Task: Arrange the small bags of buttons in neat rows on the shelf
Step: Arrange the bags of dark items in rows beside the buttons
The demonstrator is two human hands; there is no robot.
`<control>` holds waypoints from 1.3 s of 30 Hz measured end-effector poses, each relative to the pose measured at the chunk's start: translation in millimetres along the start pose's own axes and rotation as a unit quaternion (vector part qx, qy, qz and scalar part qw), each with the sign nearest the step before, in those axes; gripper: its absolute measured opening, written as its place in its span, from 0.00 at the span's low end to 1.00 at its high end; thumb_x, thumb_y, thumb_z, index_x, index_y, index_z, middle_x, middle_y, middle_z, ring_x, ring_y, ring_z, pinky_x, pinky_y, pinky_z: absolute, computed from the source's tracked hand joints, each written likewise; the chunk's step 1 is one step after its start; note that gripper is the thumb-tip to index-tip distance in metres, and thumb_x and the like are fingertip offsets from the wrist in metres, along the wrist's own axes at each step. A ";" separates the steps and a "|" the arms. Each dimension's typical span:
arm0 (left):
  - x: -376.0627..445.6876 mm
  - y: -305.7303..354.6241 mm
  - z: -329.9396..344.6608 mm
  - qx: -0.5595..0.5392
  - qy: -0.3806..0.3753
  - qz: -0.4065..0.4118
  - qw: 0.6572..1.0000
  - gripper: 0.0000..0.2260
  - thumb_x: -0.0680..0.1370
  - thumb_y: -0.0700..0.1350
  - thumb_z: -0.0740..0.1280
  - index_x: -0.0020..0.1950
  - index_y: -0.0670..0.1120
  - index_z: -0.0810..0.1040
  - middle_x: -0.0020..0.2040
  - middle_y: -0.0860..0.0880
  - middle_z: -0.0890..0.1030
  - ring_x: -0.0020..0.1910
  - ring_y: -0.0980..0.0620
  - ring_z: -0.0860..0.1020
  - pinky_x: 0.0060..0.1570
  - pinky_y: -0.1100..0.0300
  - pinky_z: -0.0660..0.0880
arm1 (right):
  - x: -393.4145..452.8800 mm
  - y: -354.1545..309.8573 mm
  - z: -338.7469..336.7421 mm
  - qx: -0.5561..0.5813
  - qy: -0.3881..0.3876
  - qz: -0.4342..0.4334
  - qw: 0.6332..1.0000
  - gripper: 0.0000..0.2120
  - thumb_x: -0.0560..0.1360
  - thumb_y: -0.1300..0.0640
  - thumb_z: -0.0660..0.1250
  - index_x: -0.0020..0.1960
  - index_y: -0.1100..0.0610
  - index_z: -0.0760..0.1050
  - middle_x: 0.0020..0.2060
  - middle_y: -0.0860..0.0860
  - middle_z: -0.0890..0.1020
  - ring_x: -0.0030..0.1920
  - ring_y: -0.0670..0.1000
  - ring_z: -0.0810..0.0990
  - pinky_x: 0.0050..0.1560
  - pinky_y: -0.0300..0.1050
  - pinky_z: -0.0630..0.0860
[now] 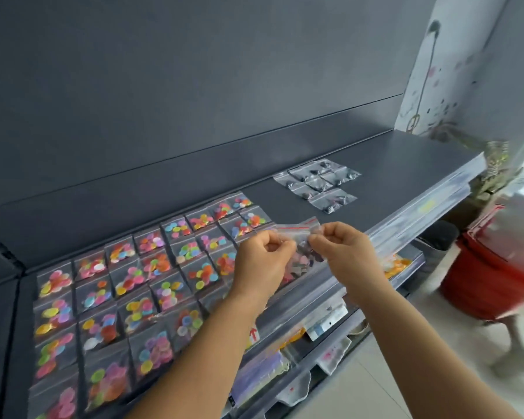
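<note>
Both hands hold one small clear zip bag of dark buttons (303, 251) above the front edge of the dark grey shelf (406, 164). My left hand (262, 261) pinches the bag's top at its left corner, and my right hand (344, 252) pinches the top at its right. Several bags of colourful buttons (139, 285) lie in rows across the left and middle of the shelf. A small cluster of bags with dark buttons (318, 184) lies farther right, towards the back.
Bare shelf surface lies between the two groups and to the right of the dark cluster. Lower shelves (315, 337) hold more packets and labels. A red bucket (493, 267) stands on the floor at right. The grey back wall (194, 86) rises behind the shelf.
</note>
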State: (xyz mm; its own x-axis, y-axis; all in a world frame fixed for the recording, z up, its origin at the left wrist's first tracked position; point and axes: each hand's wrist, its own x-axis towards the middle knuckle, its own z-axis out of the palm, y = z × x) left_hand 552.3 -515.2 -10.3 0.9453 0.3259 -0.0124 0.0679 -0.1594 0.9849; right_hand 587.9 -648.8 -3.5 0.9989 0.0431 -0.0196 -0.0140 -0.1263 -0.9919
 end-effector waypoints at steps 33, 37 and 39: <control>217.9 23.4 265.1 0.253 0.148 -0.020 0.956 0.09 0.77 0.41 0.63 0.56 0.49 0.71 0.43 0.49 0.82 0.42 0.48 0.79 0.41 0.53 0.76 | 324.2 52.6 -173.9 -0.193 -0.086 -0.021 0.977 0.04 0.70 0.62 0.66 0.38 0.55 0.77 0.29 0.48 0.82 0.30 0.48 0.78 0.37 0.45 0.76; 217.1 22.3 277.2 0.350 0.157 -0.029 0.923 0.11 0.78 0.38 0.61 0.59 0.46 0.69 0.47 0.45 0.80 0.43 0.46 0.77 0.37 0.53 0.72 | 336.5 61.9 -174.6 -0.294 -0.117 -0.063 0.946 0.03 0.71 0.61 0.66 0.44 0.55 0.74 0.38 0.49 0.82 0.41 0.53 0.79 0.41 0.42 0.71; 214.8 20.7 279.3 0.408 0.160 -0.017 0.898 0.13 0.77 0.38 0.63 0.61 0.46 0.67 0.55 0.46 0.76 0.53 0.46 0.75 0.46 0.53 0.74 | 338.3 65.2 -174.6 -0.345 -0.122 -0.096 0.926 0.10 0.72 0.60 0.66 0.54 0.56 0.73 0.47 0.52 0.80 0.48 0.56 0.78 0.46 0.46 0.73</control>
State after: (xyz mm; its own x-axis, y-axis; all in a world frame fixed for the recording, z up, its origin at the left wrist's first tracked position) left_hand 845.9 -708.9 -40.8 0.8070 0.5737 0.1396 0.4296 -0.7328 0.5277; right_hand 932.8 -815.5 -52.9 0.9391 0.3418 0.0366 0.2781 -0.6931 -0.6650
